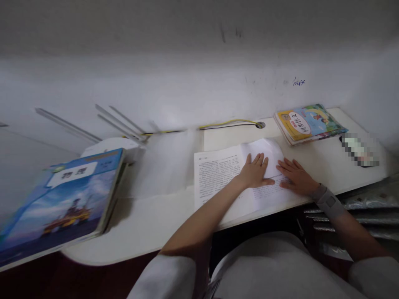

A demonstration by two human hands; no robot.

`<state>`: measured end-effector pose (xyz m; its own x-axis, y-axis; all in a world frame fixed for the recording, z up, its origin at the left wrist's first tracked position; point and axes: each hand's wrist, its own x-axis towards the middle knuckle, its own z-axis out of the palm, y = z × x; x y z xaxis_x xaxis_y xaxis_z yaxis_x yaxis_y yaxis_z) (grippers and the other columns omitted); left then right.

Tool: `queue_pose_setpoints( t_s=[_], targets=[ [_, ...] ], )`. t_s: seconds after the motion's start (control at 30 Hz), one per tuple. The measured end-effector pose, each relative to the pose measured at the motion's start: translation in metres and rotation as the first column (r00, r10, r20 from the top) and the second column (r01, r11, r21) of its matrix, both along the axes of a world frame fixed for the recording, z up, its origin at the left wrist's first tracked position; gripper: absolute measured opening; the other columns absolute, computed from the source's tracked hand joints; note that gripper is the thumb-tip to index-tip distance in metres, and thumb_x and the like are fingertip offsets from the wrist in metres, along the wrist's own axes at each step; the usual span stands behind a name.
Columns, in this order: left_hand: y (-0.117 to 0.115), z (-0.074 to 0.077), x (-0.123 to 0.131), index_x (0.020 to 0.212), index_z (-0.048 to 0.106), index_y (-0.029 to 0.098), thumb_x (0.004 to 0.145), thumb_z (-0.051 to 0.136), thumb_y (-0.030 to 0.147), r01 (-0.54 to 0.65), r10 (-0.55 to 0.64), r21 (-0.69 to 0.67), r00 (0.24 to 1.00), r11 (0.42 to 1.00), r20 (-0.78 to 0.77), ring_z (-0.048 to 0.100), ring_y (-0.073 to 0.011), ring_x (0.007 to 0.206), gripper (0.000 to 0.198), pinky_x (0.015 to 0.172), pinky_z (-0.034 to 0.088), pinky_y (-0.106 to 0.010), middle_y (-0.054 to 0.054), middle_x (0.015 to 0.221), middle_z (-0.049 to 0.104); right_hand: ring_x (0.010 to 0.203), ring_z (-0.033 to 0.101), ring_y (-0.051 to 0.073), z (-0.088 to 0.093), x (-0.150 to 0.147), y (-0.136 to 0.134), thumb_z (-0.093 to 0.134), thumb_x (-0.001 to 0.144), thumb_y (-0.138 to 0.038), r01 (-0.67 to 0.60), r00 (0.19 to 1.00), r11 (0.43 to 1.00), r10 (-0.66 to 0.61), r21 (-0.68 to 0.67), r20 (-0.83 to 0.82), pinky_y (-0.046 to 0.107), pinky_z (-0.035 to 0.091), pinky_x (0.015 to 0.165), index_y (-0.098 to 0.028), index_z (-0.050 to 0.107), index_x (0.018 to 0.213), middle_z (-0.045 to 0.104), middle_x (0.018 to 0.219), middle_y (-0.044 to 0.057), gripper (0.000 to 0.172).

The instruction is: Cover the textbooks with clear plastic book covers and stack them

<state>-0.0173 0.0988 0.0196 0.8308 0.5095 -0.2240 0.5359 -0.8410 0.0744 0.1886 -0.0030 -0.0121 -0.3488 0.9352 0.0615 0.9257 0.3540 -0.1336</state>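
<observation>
A printed paper (215,174) lies on the white desk in front of me, dense with small text on its left part. Its right part is whiter and looks folded or curled, with its upper edge lifted a little. My left hand (256,171) rests flat on this paper near the middle, fingers spread. Just to the right, my right hand (296,178) lies with its fingers stretched over the paper's right edge, pointing toward the left hand. A grey band (328,200) is on my right wrist. Neither hand grips anything.
On the left stands a stack of books topped by a blue book (77,203). Colourful booklets (311,122) and a phone (358,151), partly blurred out, lie at right. A yellow cable (230,122) runs along the wall into a desk hole (261,125). The white desk (162,224) has a rounded left end.
</observation>
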Motion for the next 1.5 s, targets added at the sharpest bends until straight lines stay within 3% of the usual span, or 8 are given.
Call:
queue_pose_setpoints(
  t_s=[0.4, 0.53, 0.73, 0.9, 1.0, 1.17, 1.33, 1.5],
  targets=[
    [-0.005, -0.001, -0.004, 0.145, 0.018, 0.007, 0.078, 0.028, 0.077, 0.084, -0.084, -0.018, 0.996, 0.996, 0.015, 0.012, -0.0318, 0.141, 0.098, 0.11, 0.009, -0.054, -0.021, 0.151, 0.014, 0.139, 0.021, 0.029, -0.004, -0.003, 0.001, 0.036, 0.091, -0.053, 0.035, 0.999, 0.999, -0.035, 0.031, 0.024, 0.053, 0.02, 0.109, -0.011, 0.031, 0.142, 0.029, 0.148, 0.019, 0.067],
    [0.011, 0.002, 0.0, 0.145, 0.023, 0.012, 0.084, 0.025, 0.07, 0.073, -0.072, -0.005, 0.994, 0.997, 0.087, 0.025, -0.0284, 0.138, 0.084, 0.109, 0.016, -0.052, -0.017, 0.15, 0.027, 0.138, 0.024, 0.028, -0.003, -0.002, 0.003, 0.036, 0.091, -0.051, 0.039, 0.999, 0.999, -0.039, 0.012, 0.0, 0.052, 0.022, 0.108, -0.012, 0.035, 0.141, 0.03, 0.148, 0.017, 0.063],
    [0.04, -0.002, 0.019, 0.143, 0.024, 0.01, 0.093, 0.02, 0.056, -0.153, 0.124, 0.136, 0.972, 0.979, 0.201, 0.021, -0.0296, 0.139, 0.068, 0.108, 0.02, -0.052, -0.018, 0.151, 0.024, 0.137, 0.027, 0.029, -0.001, 0.005, 0.025, 0.036, 0.092, -0.047, 0.148, 0.989, 0.988, -0.149, 0.051, 0.005, 0.052, 0.021, 0.109, -0.009, 0.037, 0.139, 0.034, 0.146, 0.017, 0.06],
    [0.046, -0.008, 0.027, 0.141, 0.028, 0.007, 0.092, 0.022, 0.057, -0.055, 0.049, 0.057, 0.993, 0.997, 0.11, 0.027, -0.0292, 0.137, 0.07, 0.109, 0.018, -0.053, -0.018, 0.148, 0.03, 0.137, 0.027, 0.03, -0.004, 0.012, 0.038, 0.032, 0.092, -0.05, 0.119, 0.992, 0.993, -0.119, 0.016, 0.03, 0.053, 0.022, 0.108, -0.008, 0.035, 0.14, 0.033, 0.147, 0.018, 0.064],
    [0.043, 0.0, 0.022, 0.143, 0.024, 0.004, 0.089, 0.025, 0.063, -0.008, 0.006, 0.017, 0.997, 1.0, 0.077, 0.023, -0.0279, 0.139, 0.08, 0.11, 0.018, -0.048, -0.021, 0.149, 0.024, 0.138, 0.024, 0.03, -0.005, 0.012, 0.037, 0.032, 0.092, -0.051, 0.091, 0.995, 0.995, -0.092, 0.027, 0.032, 0.054, 0.021, 0.108, -0.014, 0.035, 0.141, 0.031, 0.148, 0.016, 0.061],
    [0.02, 0.016, -0.006, 0.143, 0.027, 0.006, 0.077, 0.028, 0.078, 0.085, -0.084, 0.026, 0.996, 0.996, -0.027, 0.015, -0.0352, 0.14, 0.098, 0.108, 0.009, -0.058, -0.024, 0.148, 0.023, 0.138, 0.023, 0.03, -0.005, 0.011, 0.034, 0.032, 0.092, -0.051, 0.057, 0.998, 0.998, -0.058, 0.02, 0.038, 0.056, 0.02, 0.107, -0.019, 0.035, 0.141, 0.03, 0.149, 0.013, 0.059],
    [-0.007, 0.004, -0.023, 0.143, 0.023, 0.002, 0.072, 0.028, 0.082, 0.143, -0.139, 0.043, 0.988, 0.989, -0.071, 0.012, -0.0376, 0.14, 0.107, 0.107, 0.008, -0.059, -0.028, 0.148, 0.019, 0.138, 0.023, 0.03, -0.005, 0.015, 0.033, 0.034, 0.092, -0.051, 0.002, 1.0, 1.0, -0.002, 0.015, 0.012, 0.057, 0.018, 0.107, -0.019, 0.032, 0.143, 0.03, 0.149, 0.012, 0.06],
    [-0.009, -0.006, -0.022, 0.144, 0.018, 0.002, 0.072, 0.023, 0.083, 0.126, -0.124, 0.027, 0.991, 0.992, -0.048, 0.009, -0.0355, 0.141, 0.108, 0.108, 0.006, -0.058, -0.027, 0.149, 0.017, 0.139, 0.02, 0.029, -0.004, 0.024, 0.031, 0.041, 0.09, -0.049, -0.124, 0.992, 0.992, 0.124, -0.017, 0.02, 0.057, 0.016, 0.108, -0.02, 0.027, 0.144, 0.028, 0.15, 0.012, 0.064]
  ],
)
